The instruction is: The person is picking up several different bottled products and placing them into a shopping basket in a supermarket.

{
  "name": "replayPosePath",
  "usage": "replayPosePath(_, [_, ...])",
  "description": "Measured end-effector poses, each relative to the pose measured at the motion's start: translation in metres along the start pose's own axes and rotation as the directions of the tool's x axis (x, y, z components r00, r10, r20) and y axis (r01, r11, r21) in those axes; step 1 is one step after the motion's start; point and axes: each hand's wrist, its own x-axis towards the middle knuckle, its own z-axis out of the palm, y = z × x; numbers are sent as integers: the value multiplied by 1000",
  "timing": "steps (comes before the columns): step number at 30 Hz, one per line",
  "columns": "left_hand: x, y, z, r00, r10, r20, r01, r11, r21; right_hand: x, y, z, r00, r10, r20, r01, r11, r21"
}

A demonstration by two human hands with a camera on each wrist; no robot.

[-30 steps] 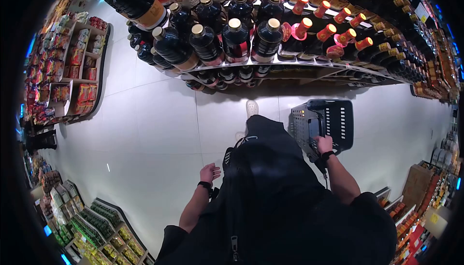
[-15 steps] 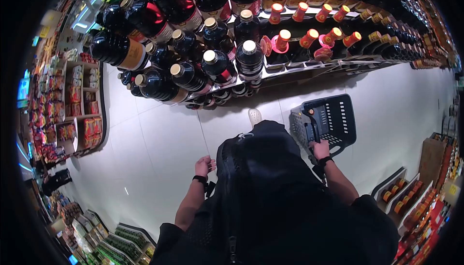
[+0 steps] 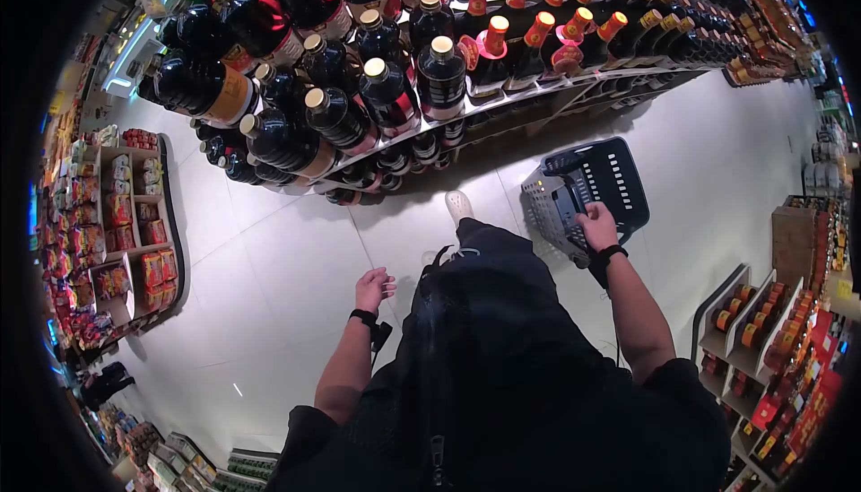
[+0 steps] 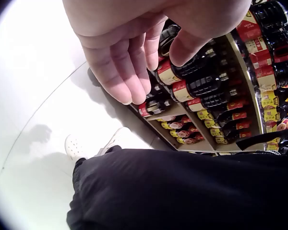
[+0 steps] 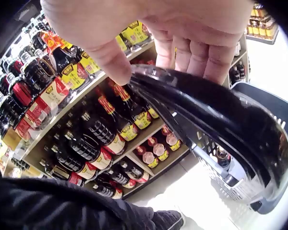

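Observation:
My right hand (image 3: 599, 226) grips the black handle (image 5: 201, 103) of a grey shopping basket (image 3: 619, 174), which hangs at my right side above the floor. In the right wrist view, fingers and thumb curl over the handle, and a small dark item (image 5: 223, 157) shows inside the basket. Hanging at my left side, the left hand (image 3: 372, 289) holds nothing. Its fingers are loosely bent in the left wrist view, with shelved bottles beyond them. Large dark bottles with pale caps (image 3: 391, 97) stand on the shelf in front of me.
Red-capped bottles (image 3: 538, 30) continue along the shelf to the right. A rack of packaged goods (image 3: 117, 223) stands at the left, and another shelf with jars (image 3: 744, 313) at the lower right. Pale tiled floor (image 3: 242, 277) lies between them.
The bottle shelf has shifted left and tilted in the head view. The left hand has moved up and slightly left; the right hand and basket have moved up, with the grip kept.

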Motion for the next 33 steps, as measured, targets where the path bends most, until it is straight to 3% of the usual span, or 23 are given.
replayPosePath(1, [-3, -11, -5, 999, -28, -17, 28, 1000, -1, -2, -3, 0, 996, -65, -57, 68, 996, 57])
replayPosePath(2, [-5, -28, -12, 997, -67, -27, 67, 998, -15, 2, 4, 2, 998, -54, -11, 55, 988, 145])
replayPosePath(6, [-29, -68, -18, 975, -199, -99, 201, 980, 11, -4, 16, 1, 999, -20, 37, 16, 995, 95])
replayPosePath(9, [-54, -84, -11, 959, -275, -72, 277, 961, 21, 4, 15, 0, 996, -84, 37, 82, 996, 43])
replayPosePath(11, [-62, -92, -9, 970, -230, -84, 238, 965, 106, 11, -16, -5, 946, -283, -160, 254, 951, -177])
replayPosePath(12, [-58, -106, -11, 982, -178, -66, 187, 962, 199, 17, -39, -7, 917, -365, -162, 350, 930, -110])
replayPosePath(13, [-59, -101, -5, 982, -170, -77, 183, 959, 215, 27, -61, -3, 907, -392, -152, 408, 908, 94])
replayPosePath(14, [-60, -96, 2, 983, -162, -88, 178, 956, 231, 33, -89, -4, 926, -373, -58, 372, 874, 314])
replayPosePath(18, [-58, -66, 33, 984, -104, -147, 130, 975, 180, 43, -197, 0, 813, -582, 18, 535, 759, 372])
replayPosePath(19, [-64, -46, 47, 974, -135, -183, 148, 987, 63, 42, -222, -1, 755, -656, 20, 604, 706, 370])
replayPosePath(20, [-68, -26, 61, 962, -165, -217, 156, 986, -57, 39, -249, -5, 692, -722, 19, 670, 652, 355])
replayPosePath(21, [-69, -11, 73, 957, -164, -240, 152, 986, -68, 34, -275, -10, 648, -761, 28, 709, 617, 342])
replayPosePath(25, [-71, 30, 114, 977, 59, -205, -63, 998, -13, 44, -350, -17, 500, -865, 49, 865, 501, 28])
replayPosePath(28, [-79, 61, 145, 968, 128, -217, -143, 988, -59, 56, -383, -5, 463, -865, 192, 881, 425, -208])
replayPosePath(33, [-95, 95, 183, 937, 318, -144, -322, 947, -6, 66, -394, 16, 401, -865, 302, 907, 329, -262])
